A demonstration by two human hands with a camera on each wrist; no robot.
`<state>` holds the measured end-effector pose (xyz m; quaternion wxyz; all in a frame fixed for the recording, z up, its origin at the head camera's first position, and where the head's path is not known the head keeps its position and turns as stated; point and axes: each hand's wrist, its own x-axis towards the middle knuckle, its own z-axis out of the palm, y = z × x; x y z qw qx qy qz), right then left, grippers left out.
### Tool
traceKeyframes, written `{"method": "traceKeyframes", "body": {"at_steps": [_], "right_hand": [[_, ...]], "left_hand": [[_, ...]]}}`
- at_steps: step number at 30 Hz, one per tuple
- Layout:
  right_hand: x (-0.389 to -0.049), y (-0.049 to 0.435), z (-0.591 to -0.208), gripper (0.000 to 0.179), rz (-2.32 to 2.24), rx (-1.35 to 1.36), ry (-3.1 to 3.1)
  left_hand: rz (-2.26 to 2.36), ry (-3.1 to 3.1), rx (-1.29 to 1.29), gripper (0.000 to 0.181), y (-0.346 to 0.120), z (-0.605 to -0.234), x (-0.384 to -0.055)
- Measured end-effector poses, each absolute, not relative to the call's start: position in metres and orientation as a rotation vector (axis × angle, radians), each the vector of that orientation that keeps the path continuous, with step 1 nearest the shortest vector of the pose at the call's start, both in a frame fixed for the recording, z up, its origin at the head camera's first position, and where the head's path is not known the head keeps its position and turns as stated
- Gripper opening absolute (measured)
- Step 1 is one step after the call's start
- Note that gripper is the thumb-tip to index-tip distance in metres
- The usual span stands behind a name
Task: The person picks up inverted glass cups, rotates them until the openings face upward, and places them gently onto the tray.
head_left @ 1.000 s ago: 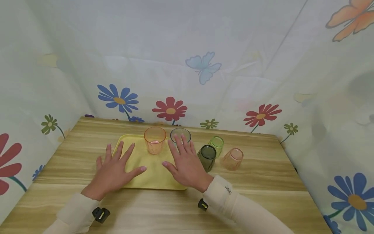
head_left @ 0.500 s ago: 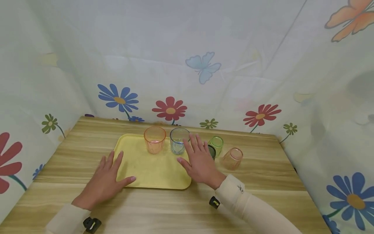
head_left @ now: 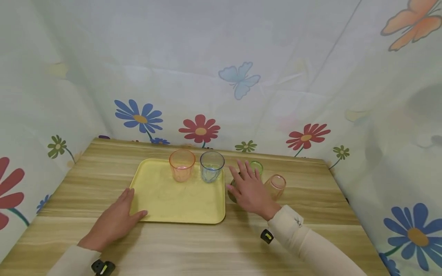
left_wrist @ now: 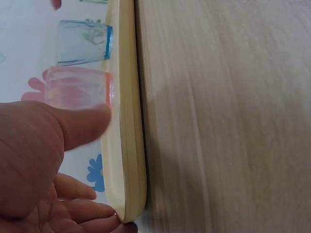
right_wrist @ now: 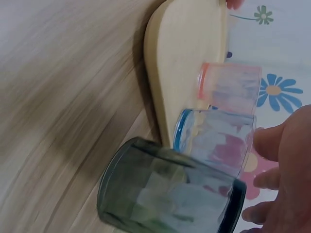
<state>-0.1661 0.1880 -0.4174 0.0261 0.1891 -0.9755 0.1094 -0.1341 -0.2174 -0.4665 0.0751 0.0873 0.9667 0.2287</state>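
My left hand (head_left: 114,220) is at the left side of a yellow tray (head_left: 172,207), fingers straight and thumb spread. In the left wrist view its fingertips meet the tray's corner. Two clear tumblers stand upright on the tray's far part: an orange-tinted one (head_left: 182,168) and a blue-rimmed one (head_left: 211,168). Right of the tray, my right hand (head_left: 252,191) hovers over an upside-down dark grey-green tumbler (right_wrist: 160,189), fingers extended and apart from it in the right wrist view. The hand partly hides this tumbler in the head view.
Behind the right hand stands a green tumbler (head_left: 257,166), partly hidden. An upside-down pink tumbler (head_left: 277,186) is just right of it. The wooden table (head_left: 193,249) ends at a flower-printed cloth (head_left: 165,84) behind and at both sides.
My right hand has moved right, from in front of the blue-rimmed tumbler to the dark one. My left hand has drawn back left and nearer, to the tray's left side.
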Motion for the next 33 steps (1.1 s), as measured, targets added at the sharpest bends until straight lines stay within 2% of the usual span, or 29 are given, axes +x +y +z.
{"method": "traceKeyframes", "body": {"at_steps": [9,16,33], "right_hand": [[-0.166,0.197,-0.42,0.053,0.317,0.662,-3.023],[-0.17,0.199,-0.417,0.046,0.295,0.707,-2.976],[-0.174,0.198,-0.403,0.046,0.295,0.697,-3.004]], "left_hand": [[0.699,2.973,0.282,0.074,-0.227,-0.464,-0.134],[0.701,2.971,0.288,0.072,-0.228,-0.464,-0.135],[0.717,2.957,0.284,0.071,-0.231,-0.466,-0.137]]}}
